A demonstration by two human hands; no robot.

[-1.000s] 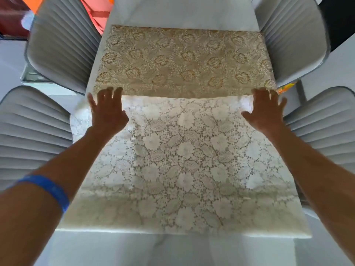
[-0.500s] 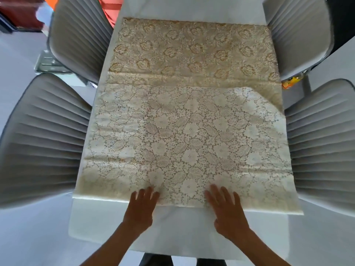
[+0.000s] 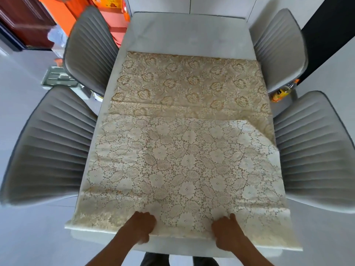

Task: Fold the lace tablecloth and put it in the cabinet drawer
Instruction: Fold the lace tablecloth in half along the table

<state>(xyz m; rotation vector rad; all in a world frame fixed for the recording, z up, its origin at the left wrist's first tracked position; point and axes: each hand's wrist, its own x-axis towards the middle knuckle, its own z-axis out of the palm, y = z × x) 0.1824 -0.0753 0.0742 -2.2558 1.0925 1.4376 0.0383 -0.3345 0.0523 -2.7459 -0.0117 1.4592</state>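
A cream lace tablecloth with a flower pattern lies folded over on a white table. Its pale upper layer covers the near half, and the golden layer underneath shows at the far half. The far right corner of the upper layer is turned in. My left hand grips the near folded edge left of centre, fingers curled into the lace. My right hand grips the same edge right of centre, thumb on top of the cloth.
Four grey ribbed chairs surround the table: two on the left, two on the right. An orange object and a dark wooden door stand at the far left. No cabinet is in view.
My hands came back from the far fold line to the near edge, lay flat there, and now their fingers curl round that edge. The view has drawn back.
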